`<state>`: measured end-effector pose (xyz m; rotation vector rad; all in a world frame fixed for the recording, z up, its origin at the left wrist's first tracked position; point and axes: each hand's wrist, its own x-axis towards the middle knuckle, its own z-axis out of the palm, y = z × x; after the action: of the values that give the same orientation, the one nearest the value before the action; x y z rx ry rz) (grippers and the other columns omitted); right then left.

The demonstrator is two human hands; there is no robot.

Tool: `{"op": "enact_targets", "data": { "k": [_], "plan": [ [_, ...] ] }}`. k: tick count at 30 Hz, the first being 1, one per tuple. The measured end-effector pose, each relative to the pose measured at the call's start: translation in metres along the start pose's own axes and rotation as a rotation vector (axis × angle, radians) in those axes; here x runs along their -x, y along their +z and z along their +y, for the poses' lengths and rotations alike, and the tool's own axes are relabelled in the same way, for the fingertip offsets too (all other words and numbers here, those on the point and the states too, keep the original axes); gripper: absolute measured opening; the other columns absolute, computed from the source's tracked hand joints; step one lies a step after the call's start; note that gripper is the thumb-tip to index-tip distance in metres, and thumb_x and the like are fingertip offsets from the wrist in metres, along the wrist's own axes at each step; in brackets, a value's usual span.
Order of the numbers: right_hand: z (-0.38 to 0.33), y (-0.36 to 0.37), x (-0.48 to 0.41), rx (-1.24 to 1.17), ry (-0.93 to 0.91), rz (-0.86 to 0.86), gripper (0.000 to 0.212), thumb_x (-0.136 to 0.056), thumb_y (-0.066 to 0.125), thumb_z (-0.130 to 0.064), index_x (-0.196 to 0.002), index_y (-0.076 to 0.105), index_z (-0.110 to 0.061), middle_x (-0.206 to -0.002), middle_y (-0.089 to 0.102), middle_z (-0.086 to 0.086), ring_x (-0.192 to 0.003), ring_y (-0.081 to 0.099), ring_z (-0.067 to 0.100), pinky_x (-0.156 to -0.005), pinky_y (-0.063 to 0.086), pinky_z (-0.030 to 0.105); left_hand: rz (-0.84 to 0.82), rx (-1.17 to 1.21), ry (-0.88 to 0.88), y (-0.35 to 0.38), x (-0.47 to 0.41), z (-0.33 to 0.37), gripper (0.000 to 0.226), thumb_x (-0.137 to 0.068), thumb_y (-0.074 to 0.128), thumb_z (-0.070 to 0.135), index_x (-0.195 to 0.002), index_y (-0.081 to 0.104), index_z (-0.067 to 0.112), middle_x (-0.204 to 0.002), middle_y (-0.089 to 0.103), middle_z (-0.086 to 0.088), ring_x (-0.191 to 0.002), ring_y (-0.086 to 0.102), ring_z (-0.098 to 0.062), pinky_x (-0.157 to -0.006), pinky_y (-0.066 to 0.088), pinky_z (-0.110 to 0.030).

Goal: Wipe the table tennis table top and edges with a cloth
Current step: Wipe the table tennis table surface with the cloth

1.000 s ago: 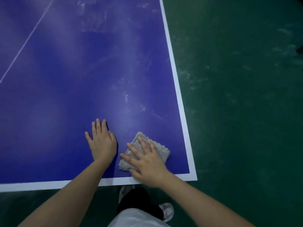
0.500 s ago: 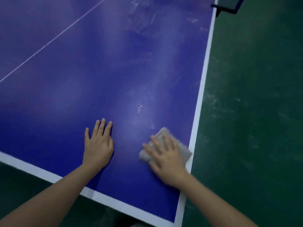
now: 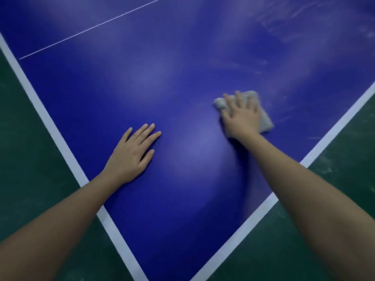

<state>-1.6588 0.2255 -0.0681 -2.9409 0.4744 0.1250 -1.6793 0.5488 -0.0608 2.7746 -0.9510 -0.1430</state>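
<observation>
Cloth (image 3: 265,120) on table (image 3: 162,57), right.

Right hand (image 3: 241,116) pushing cloth (image 3: 264,121) forward along table (image 3: 162,57), moving away from near corner, deeper onto blue top. Cloth leaving spot just beside left hand (image 3: 129,157); gap between them widening, cloth now sitting ahead of left fingertips. Camera view swinging round: table corner now pointing toward person, white edge lines (image 3: 334,128) running diagonally.

Left hand (image 3: 132,154), lower centre of frame: palm down, fingers straight, close together. Right hand (image 3: 241,116), right of centre: palm down, fingers spread, outline blurred.
</observation>
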Motion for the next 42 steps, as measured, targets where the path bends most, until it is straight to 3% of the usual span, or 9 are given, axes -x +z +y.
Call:
{"op": "enact_targets", "data": {
  "k": [4,9,12,20,24,30,33,36,42],
  "plan": [
    [-0.001,0.0,0.021,-0.021,0.215,0.019,0.055,-0.096,0.032,-0.043,-0.149,0.019,-0.035,-0.16,0.01,0.002,-0.145,0.002,0.038,-0.115,0.001,0.055,0.049,0.025,-0.077,-0.005,0.0,0.005,0.058,-0.093,0.026,0.038,-0.144,0.033,0.013,-0.153,0.025,-0.008,-0.141,0.024,-0.021,-0.116,0.012,-0.037],
    [-0.092,0.018,0.071,0.038,-0.679,-0.073,0.055,-0.093,0.041,-0.043,-0.146,0.029,-0.036,-0.156,0.023,0.003,-0.144,0.01,0.04,-0.113,0.003,0.054,0.149,0.069,-0.274,-0.01,0.002,0.01,0.055,-0.094,0.035,0.027,-0.145,0.029,0.008,-0.151,0.028,-0.015,-0.136,0.031,-0.027,-0.115,0.014,-0.041],
    [-0.108,0.015,0.037,0.101,-0.883,-0.109,0.055,-0.094,0.038,-0.046,-0.147,0.025,-0.038,-0.157,0.021,-0.001,-0.145,0.008,0.034,-0.114,-0.001,0.051,0.167,0.054,-0.347,-0.01,0.002,0.01,0.055,-0.093,0.036,0.026,-0.143,0.032,0.006,-0.149,0.031,-0.017,-0.135,0.033,-0.029,-0.114,0.018,-0.043],
    [0.034,-0.021,-0.104,0.039,-0.119,-0.003,0.053,-0.096,0.031,-0.045,-0.148,0.02,-0.038,-0.159,0.013,-0.002,-0.145,0.004,0.034,-0.116,0.005,0.05,0.089,-0.026,-0.375,-0.007,0.0,0.007,0.056,-0.092,0.027,0.032,-0.141,0.038,0.006,-0.144,0.038,-0.016,-0.129,0.041,-0.029,-0.111,0.024,-0.043],
    [0.039,-0.029,-0.12,0.005,0.072,-0.005,0.056,-0.095,0.033,-0.04,-0.149,0.02,-0.032,-0.159,0.012,0.004,-0.145,0.005,0.036,-0.115,0.005,0.055,0.091,-0.08,-0.435,-0.008,-0.001,0.008,0.056,-0.09,0.029,0.031,-0.139,0.041,0.006,-0.143,0.039,-0.019,-0.123,0.045,-0.031,-0.107,0.028,-0.047],
    [-0.046,-0.005,-0.065,0.055,-0.932,-0.162,0.053,-0.096,0.035,-0.042,-0.147,0.027,-0.033,-0.157,0.022,0.005,-0.145,0.007,0.032,-0.113,-0.003,0.053,0.216,-0.039,-0.803,0.007,-0.026,0.054,0.057,-0.091,0.024,0.032,-0.136,0.042,0.003,-0.143,0.038,-0.019,-0.126,0.04,-0.033,-0.108,0.024,-0.052],
    [-0.043,-0.011,-0.1,0.029,-1.096,-0.199,0.052,-0.096,0.036,-0.044,-0.147,0.028,-0.034,-0.157,0.022,0.002,-0.145,0.006,0.034,-0.113,-0.01,0.048,0.206,-0.011,-0.913,0.021,-0.062,0.092,0.059,-0.091,0.021,0.035,-0.136,0.043,0.004,-0.144,0.038,-0.017,-0.134,0.033,-0.03,-0.108,0.023,-0.052],
    [-0.008,-0.023,-0.176,-0.017,-0.98,-0.105,0.05,-0.097,0.038,-0.041,-0.146,0.032,-0.033,-0.156,0.025,0.001,-0.145,0.013,0.027,-0.113,-0.004,0.042,0.155,-0.032,-0.948,0.029,-0.075,0.106,0.061,-0.091,0.019,0.037,-0.138,0.041,0.006,-0.147,0.036,-0.015,-0.138,0.028,-0.028,-0.11,0.02,-0.05],
    [0.143,-0.059,-0.347,0.076,-0.192,-0.036,0.052,-0.099,0.022,-0.04,-0.15,0.017,-0.031,-0.159,0.011,0.002,-0.146,0.006,0.032,-0.116,0.003,0.053,0.193,-0.04,-0.991,0.03,-0.078,0.107,0.06,-0.09,0.02,0.037,-0.138,0.042,0.008,-0.148,0.036,-0.012,-0.139,0.026,-0.024,-0.112,0.017,-0.049]
  ]
}}
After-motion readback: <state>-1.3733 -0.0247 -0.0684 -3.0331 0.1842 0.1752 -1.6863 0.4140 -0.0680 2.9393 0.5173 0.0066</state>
